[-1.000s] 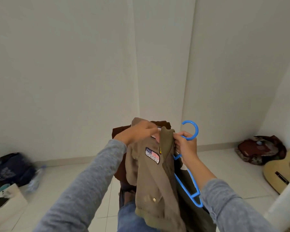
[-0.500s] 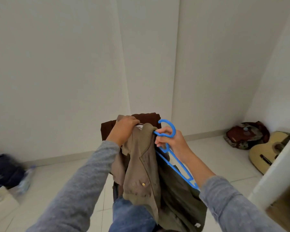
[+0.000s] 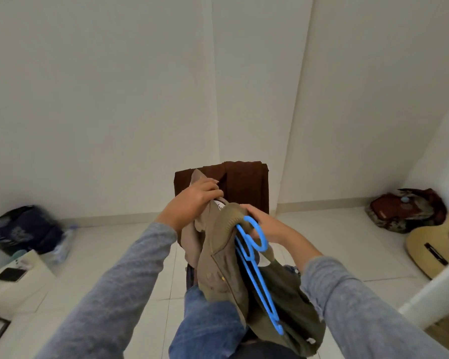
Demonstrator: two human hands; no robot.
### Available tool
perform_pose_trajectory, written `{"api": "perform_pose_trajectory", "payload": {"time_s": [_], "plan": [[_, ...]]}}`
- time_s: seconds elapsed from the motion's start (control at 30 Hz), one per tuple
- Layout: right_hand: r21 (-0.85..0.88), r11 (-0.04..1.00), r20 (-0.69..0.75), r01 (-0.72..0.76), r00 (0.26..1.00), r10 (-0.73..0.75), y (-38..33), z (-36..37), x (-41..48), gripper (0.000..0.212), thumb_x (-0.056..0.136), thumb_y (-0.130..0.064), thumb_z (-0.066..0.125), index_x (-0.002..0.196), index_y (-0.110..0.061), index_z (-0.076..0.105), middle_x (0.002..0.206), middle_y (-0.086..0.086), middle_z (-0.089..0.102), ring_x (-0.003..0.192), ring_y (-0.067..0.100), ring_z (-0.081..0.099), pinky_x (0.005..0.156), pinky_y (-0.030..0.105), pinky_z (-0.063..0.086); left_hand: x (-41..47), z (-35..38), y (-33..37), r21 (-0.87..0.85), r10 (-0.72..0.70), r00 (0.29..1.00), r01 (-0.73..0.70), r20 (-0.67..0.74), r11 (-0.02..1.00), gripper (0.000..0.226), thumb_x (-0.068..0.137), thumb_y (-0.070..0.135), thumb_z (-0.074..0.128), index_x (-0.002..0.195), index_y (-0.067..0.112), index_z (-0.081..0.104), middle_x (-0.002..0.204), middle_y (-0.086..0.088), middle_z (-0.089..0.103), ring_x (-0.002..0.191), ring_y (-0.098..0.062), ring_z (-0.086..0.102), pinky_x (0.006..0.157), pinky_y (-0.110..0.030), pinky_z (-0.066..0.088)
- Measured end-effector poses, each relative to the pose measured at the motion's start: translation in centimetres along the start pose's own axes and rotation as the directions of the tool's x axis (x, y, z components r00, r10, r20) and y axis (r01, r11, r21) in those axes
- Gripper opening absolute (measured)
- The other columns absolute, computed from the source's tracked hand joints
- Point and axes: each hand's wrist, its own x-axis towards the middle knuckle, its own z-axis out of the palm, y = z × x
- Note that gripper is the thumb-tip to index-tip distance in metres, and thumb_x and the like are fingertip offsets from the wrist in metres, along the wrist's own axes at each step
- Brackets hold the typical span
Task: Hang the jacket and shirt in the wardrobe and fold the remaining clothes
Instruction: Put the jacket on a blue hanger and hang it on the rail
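An olive-brown jacket hangs bunched between my hands in the middle of the view. My left hand grips its collar at the top left. My right hand holds the ribbed collar edge together with a blue plastic hanger, whose hook curls by my fingers and whose bar runs down inside the jacket. Behind stands a chair back draped with a dark brown garment. Blue jeans lie below the jacket.
White walls meet in a corner ahead. On the tiled floor at left sit a dark bag, a plastic bottle and a white box. At right lie a red-brown bag, a guitar and a white panel edge.
The jacket and both hands have dropped lower and closer. The hanger's hook has tipped downward and the hanger has slid further inside the jacket. The view has swung slightly left.
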Motion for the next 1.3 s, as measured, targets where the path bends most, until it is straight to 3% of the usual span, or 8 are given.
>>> {"api": "perform_pose_trajectory", "payload": {"time_s": [0.13, 0.33, 0.47, 0.6, 0.77, 0.87, 1.07, 1.3], "plan": [[-0.17, 0.984, -0.061, -0.06, 0.997, 0.05, -0.7, 1.0, 0.4, 0.025, 0.079, -0.01, 0.069, 0.068, -0.029, 0.058, 0.071, -0.007, 0.058, 0.067, 0.008, 0.054, 0.064, 0.023, 0.044, -2.2, -0.2, -1.3, 0.028, -0.124, 0.991, 0.126, -0.05, 0.992, 0.027, 0.08, -0.007, 0.061, 0.103, 0.004, 0.066, 0.105, -0.013, 0.065, 0.109, -0.033, 0.058, 0.082, -0.045, 0.054], [-0.148, 0.955, -0.189, -0.259, 0.955, 0.229, 2.8, 2.0, -0.8, 0.007, 0.087, -0.024, 0.065, 0.083, -0.019, 0.063, 0.083, 0.003, 0.064, 0.083, 0.019, 0.06, 0.069, 0.029, 0.045, -4.5, -1.2, -2.4, 0.173, -0.292, 0.955, 0.296, -0.049, 0.939, 0.025, 0.078, 0.0, 0.066, 0.1, 0.014, 0.068, 0.095, -0.005, 0.064, 0.097, -0.028, 0.059, 0.078, -0.043, 0.054], [0.031, 0.992, -0.578, -0.124, 0.807, 0.12, -0.1, -1.9, -0.2, 0.023, 0.094, -0.017, 0.052, 0.093, 0.006, 0.056, 0.084, 0.016, 0.058, 0.081, 0.024, 0.052, 0.065, 0.031, 0.036, -4.1, -1.6, -2.1, 0.286, -0.399, 0.913, 0.407, -0.088, 0.868, 0.026, 0.075, -0.005, 0.065, 0.095, 0.009, 0.069, 0.082, -0.012, 0.064, 0.079, -0.035, 0.062, 0.077, -0.049, 0.049], [0.102, 0.994, -0.561, 0.046, 0.828, 0.02, -4.0, -3.7, -0.4, 0.033, 0.099, -0.029, 0.043, 0.121, -0.008, 0.054, 0.116, 0.007, 0.063, 0.107, 0.021, 0.058, 0.094, 0.034, 0.045, -1.4, -3.1, -1.2, 0.157, -0.514, 0.837, 0.542, -0.187, 0.825, 0.031, 0.086, -0.002, 0.051, 0.111, 0.009, 0.064, 0.098, -0.016, 0.061, 0.088, -0.036, 0.057, 0.064, -0.037, 0.039], [-0.267, 0.963, -0.722, -0.042, 0.67, -0.172, -5.3, -1.8, -1.3, 0.033, 0.1, -0.034, 0.035, 0.081, -0.009, 0.047, 0.067, 0.009, 0.056, 0.062, 0.027, 0.054, 0.055, 0.034, 0.04, 1.2, -5.8, -1.0, 0.168, -0.552, 0.813, 0.579, -0.183, 0.798, 0.037, 0.092, 0.006, 0.043, 0.123, 0.017, 0.059, 0.112, -0.011, 0.057, 0.103, -0.033, 0.055, 0.075, -0.038, 0.039], [-0.232, 0.968, -0.838, -0.099, 0.525, -0.147, -6.0, -1.8, -1.2, 0.038, 0.099, -0.035, 0.038, 0.077, -0.007, 0.051, 0.066, 0.006, 0.054, 0.061, 0.026, 0.05, 0.057, 0.03, 0.036, 0.8, -7.2, -1.4, 0.207, -0.508, 0.857, 0.513, -0.083, 0.833, 0.036, 0.085, 0.012, 0.047, 0.114, 0.022, 0.065, 0.105, -0.004, 0.062, 0.101, -0.028, 0.057, 0.072, -0.034, 0.041], [-0.358, 0.932, -0.792, -0.057, 0.547, -0.271, -8.6, -1.8, -0.6, 0.035, 0.097, -0.03, 0.043, 0.07, -0.01, 0.045, 0.06, 0.003, 0.048, 0.056, 0.024, 0.045, 0.054, 0.028, 0.029, 0.8, -11.0, -1.4, -0.218, -0.433, 0.77, 0.576, 0.469, 0.788, 0.053, 0.065, 0.035, 0.056, 0.114, 0.016, 0.06, 0.105, 0.003, 0.062, 0.096, -0.012, 0.057, 0.086, -0.028, 0.044], [-0.318, 0.945, -0.751, 0.076, 0.589, -0.3, -11.1, -2.8, -0.1, 0.039, 0.095, -0.033, 0.049, 0.068, -0.005, 0.043, 0.06, 0.008, 0.049, 0.058, 0.029, 0.047, 0.05, 0.034, 0.037, 0.6, -9.6, -0.9, -0.083, -0.456, 0.784, 0.534, 0.42, 0.841, 0.016, 0.088, 0.011, 0.055, 0.076, 0.018, 0.047, 0.085, -0.002, 0.057, 0.086, -0.021, 0.054, 0.072, -0.029, 0.04]]}}
